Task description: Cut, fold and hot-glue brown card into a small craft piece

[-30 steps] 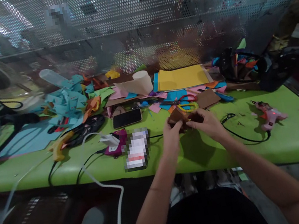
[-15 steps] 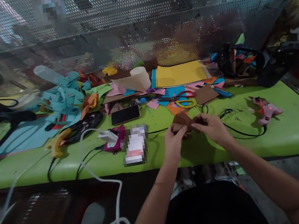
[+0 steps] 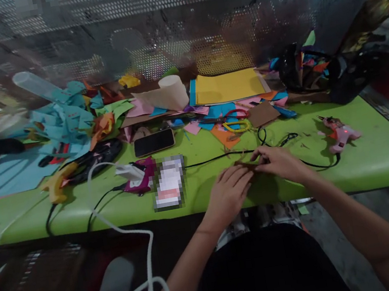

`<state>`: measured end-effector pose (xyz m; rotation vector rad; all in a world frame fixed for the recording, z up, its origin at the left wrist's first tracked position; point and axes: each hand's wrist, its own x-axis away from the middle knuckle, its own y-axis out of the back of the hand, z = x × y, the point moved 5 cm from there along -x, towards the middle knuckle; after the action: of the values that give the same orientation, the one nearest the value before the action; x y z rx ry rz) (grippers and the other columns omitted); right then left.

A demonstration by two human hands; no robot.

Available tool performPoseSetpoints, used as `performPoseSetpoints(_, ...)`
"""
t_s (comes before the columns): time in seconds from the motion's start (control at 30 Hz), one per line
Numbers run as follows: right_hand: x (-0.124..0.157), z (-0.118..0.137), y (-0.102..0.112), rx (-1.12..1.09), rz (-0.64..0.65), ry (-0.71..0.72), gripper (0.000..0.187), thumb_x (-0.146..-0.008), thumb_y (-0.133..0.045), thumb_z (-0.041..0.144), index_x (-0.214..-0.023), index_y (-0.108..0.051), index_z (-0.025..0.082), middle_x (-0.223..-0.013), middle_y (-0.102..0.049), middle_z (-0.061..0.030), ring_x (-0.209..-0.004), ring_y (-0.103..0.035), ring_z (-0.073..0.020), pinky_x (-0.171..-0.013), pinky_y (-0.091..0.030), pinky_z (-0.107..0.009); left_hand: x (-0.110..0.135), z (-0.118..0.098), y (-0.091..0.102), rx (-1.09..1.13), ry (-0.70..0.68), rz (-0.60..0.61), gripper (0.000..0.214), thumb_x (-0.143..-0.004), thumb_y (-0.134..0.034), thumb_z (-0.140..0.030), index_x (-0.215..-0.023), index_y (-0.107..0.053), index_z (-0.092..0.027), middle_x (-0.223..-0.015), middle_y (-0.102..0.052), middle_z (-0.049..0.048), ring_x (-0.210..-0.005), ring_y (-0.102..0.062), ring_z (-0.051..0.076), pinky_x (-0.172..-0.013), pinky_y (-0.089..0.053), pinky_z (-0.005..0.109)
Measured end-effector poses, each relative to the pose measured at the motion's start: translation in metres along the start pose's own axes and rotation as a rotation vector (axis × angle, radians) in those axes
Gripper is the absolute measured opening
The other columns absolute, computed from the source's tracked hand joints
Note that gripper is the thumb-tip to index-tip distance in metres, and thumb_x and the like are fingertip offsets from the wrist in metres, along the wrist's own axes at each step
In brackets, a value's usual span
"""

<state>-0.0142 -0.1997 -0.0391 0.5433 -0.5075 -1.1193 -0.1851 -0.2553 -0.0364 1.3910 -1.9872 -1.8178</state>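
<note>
A small piece of brown paper (image 3: 243, 165) lies low at the table's front, mostly covered by my fingers. My left hand (image 3: 229, 187) rests flat over it, palm down, with the fingers stretched out. At the paper's right side, my right hand (image 3: 278, 163) pinches the edge between thumb and fingers. A brown paper square (image 3: 263, 113) lies just beyond my hands, beside scissors with red and yellow handles (image 3: 236, 125). Behind my fingers, a black cable (image 3: 219, 158) crosses the green table (image 3: 202, 189).
To the left are a pixelated phone (image 3: 169, 182), a dark phone (image 3: 154, 143), a purple adapter (image 3: 142, 177) and a yellow glue gun (image 3: 58, 183). A pink glue gun (image 3: 343, 133) is at right. Yellow sheets (image 3: 229, 85) and paper scraps line the back, before a perforated metal panel (image 3: 164, 15).
The brown paper has gone from being held up between both hands to lying low near the table. My left hand has turned from a pinch to flat on top. The view has shifted slightly.
</note>
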Motion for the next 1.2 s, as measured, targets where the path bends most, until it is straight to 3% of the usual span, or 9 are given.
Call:
performPoseSetpoints(0.1,-0.001,-0.002,0.0,0.104,-0.002,-0.006,0.017,-0.078,-0.065,0.024,-0.094,-0.064,0.021,-0.068,-0.066,0.0033,-0.062,-0.059,-0.0147,-0.058,-0.036,-0.024,0.002,0.006,-0.009,-0.051,0.047,0.175,0.033,-0.097,-0.048,-0.029,-0.126,-0.062,-0.022,-0.131,-0.065,0.0087,-0.13,-0.053,0.022,-0.11,-0.039,0.045)
performPoseSetpoints(0.2,0.001,-0.009,0.004,0.279,-0.146,-0.011,0.022,-0.078,-0.067,0.027,-0.099,-0.063,0.021,-0.069,-0.064,0.0017,-0.063,-0.059,-0.0175,-0.057,-0.036,-0.026,0.004,0.011,-0.011,-0.064,0.083,0.288,0.037,-0.099,-0.043,-0.034,-0.131,-0.059,-0.025,-0.139,-0.06,0.0075,-0.133,-0.051,0.022,-0.113,-0.035,0.049)
performPoseSetpoints(0.33,0.018,-0.01,0.004,0.407,-0.296,0.169,0.023,-0.084,-0.065,0.024,-0.107,-0.064,0.021,-0.092,-0.069,-0.0069,-0.083,-0.063,-0.0229,-0.071,-0.045,-0.032,0.006,0.008,-0.008,-0.091,0.058,0.338,0.041,-0.099,-0.041,-0.037,-0.137,-0.053,-0.024,-0.146,-0.054,0.0081,-0.139,-0.043,0.023,-0.116,-0.031,0.051)
performPoseSetpoints(0.47,0.041,-0.007,-0.006,0.503,-0.235,0.373,0.028,-0.092,-0.055,0.018,-0.117,-0.066,0.024,-0.112,-0.071,-0.0079,-0.103,-0.061,-0.0244,-0.09,-0.044,-0.039,0.01,0.003,-0.01,-0.114,0.062,0.37,0.05,-0.097,-0.046,-0.042,-0.143,-0.046,-0.022,-0.151,-0.047,0.0102,-0.141,-0.041,0.024,-0.116,-0.03,0.05)
performPoseSetpoints(0.57,0.045,-0.006,-0.005,0.547,-0.199,0.388,0.032,-0.095,-0.05,0.016,-0.121,-0.066,0.024,-0.114,-0.072,-0.0069,-0.103,-0.061,-0.0232,-0.09,-0.043,-0.038,0.013,0.001,-0.012,-0.121,0.072,0.384,0.057,-0.095,-0.048,-0.045,-0.147,-0.041,-0.02,-0.153,-0.044,0.0111,-0.141,-0.04,0.026,-0.117,-0.029,0.051)
performPoseSetpoints(0.73,0.014,0.013,0.002,0.699,-0.23,0.407,0.027,-0.096,-0.049,0.018,-0.115,-0.068,0.022,-0.107,-0.071,-0.0071,-0.098,-0.058,-0.024,-0.083,-0.04,-0.036,0.015,0.001,-0.016,-0.115,0.071,0.384,0.062,-0.095,-0.043,-0.053,-0.146,-0.042,-0.018,-0.154,-0.043,0.0114,-0.142,-0.037,0.029,-0.118,-0.026,0.053)
performPoseSetpoints(0.93,-0.026,0.026,-0.015,0.919,-0.132,0.368,0.017,-0.093,-0.051,0.015,-0.097,-0.068,0.016,-0.094,-0.068,-0.0104,-0.092,-0.056,-0.0259,-0.078,-0.036,-0.036,0.017,0.0,-0.017,-0.12,0.072,0.36,0.057,-0.097,-0.039,-0.049,-0.145,-0.044,-0.018,-0.153,-0.045,0.011,-0.14,-0.041,0.029,-0.117,-0.026,0.055)
performPoseSetpoints(1.07,-0.011,0.023,0.003,0.759,-0.182,0.295,0.017,-0.095,-0.049,0.019,-0.093,-0.066,0.016,-0.094,-0.067,-0.0115,-0.093,-0.057,-0.0264,-0.081,-0.04,-0.037,0.016,0.0,-0.016,-0.117,0.067,0.351,0.058,-0.097,-0.04,-0.05,-0.146,-0.042,-0.02,-0.154,-0.044,0.0108,-0.141,-0.039,0.028,-0.117,-0.025,0.055)
performPoseSetpoints(1.2,0.041,0.014,0.041,0.332,-0.134,0.175,0.015,-0.096,-0.051,0.028,-0.092,-0.064,0.021,-0.089,-0.069,-0.0066,-0.087,-0.062,-0.0225,-0.078,-0.046,-0.034,0.016,0.001,-0.015,-0.115,0.082,0.351,0.06,-0.094,-0.048,-0.047,-0.148,-0.04,-0.022,-0.155,-0.041,0.012,-0.14,-0.041,0.028,-0.115,-0.029,0.052)
